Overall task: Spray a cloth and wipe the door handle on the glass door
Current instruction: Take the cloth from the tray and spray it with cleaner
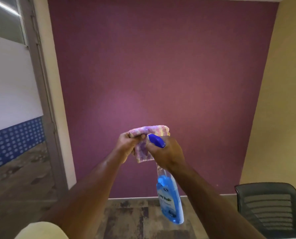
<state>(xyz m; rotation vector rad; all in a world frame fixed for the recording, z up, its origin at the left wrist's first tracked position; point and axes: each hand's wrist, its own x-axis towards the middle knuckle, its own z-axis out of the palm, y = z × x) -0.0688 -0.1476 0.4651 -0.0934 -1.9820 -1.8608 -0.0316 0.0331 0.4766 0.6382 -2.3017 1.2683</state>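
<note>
Your left hand (126, 145) grips a bunched pink-and-yellow cloth (150, 132), held up before the purple wall (161, 66). Your right hand (168, 154) is wrapped round the neck of a spray bottle (169, 200) of blue liquid, which hangs below the fist. Its blue trigger head (156, 140) points left, nozzle just beside the cloth. Far left: frosted glass door (11, 83), grey frame, blue dotted band low down. Lower right: black mesh office chair (271, 207). Mottled floor (135, 218) below.

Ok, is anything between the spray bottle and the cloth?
Nothing visible. The right hand holds the spray bottle with its nozzle aimed closely at the cloth, which the left hand grips.
</note>
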